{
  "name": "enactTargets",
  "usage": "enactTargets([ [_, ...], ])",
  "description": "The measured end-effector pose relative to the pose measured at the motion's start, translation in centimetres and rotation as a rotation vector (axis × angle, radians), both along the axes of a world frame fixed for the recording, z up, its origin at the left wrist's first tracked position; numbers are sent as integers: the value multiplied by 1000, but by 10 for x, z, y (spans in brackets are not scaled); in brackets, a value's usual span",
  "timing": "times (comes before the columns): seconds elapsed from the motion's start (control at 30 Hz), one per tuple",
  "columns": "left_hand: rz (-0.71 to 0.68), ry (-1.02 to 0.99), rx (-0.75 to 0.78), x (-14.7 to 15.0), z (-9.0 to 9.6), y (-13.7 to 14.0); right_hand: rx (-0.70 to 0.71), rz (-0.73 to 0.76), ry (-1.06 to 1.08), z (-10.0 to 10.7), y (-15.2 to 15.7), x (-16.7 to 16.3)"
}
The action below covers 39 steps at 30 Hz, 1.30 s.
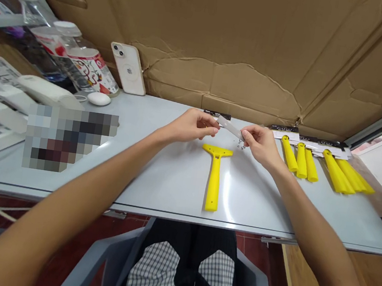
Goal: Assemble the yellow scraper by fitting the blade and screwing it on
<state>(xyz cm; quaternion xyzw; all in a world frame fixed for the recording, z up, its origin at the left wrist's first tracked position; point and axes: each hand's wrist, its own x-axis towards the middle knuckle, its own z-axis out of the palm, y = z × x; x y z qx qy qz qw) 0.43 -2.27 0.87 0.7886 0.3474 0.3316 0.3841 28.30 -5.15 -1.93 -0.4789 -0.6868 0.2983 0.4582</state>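
Between thumb and fingers, my right hand pinches one end of a thin, pale metal-looking strip, perhaps a blade. The strip slants up to the left, its far end close to my left hand. That hand is open, with fingers loosely curved and apart and nothing visible in them. Below both hands a yellow scraper handle lies on the table, its wide head facing away from me. Several tiny screws lie beneath the right fingertips. Behind the strip is a black-topped package.
Yellow scrapers with black-and-white packaging lie at the right. Leftward on the table are a phone, a white mouse, bottles and a blurred-out patch. A cardboard wall closes off the back.
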Motion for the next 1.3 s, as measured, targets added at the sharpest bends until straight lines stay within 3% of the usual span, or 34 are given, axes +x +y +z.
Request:
enactTargets([
  [0.23, 45, -56, -32, 0, 3, -2, -33, 56, -36, -2, -3, -4],
  [0.67, 6, 54, -66, -3, 8, -4, -57, 57, -20, -1, -5, -5],
  [0.8, -24, 12, -64, -6, 5, 1, -189, 70, 26, 3, -8, -5],
  [1.0, -14, -73, -28, -7, -1, 7, -396, 229, 178, 2, -8, 0],
  [1.2, 7, -25, -31, -5, 8, -1, -376, 309, 224, 9, -11, 2],
  [1.3, -71, 52, -68, -7, 19, -9, -350, 284, 280, 22, -18, 5],
])
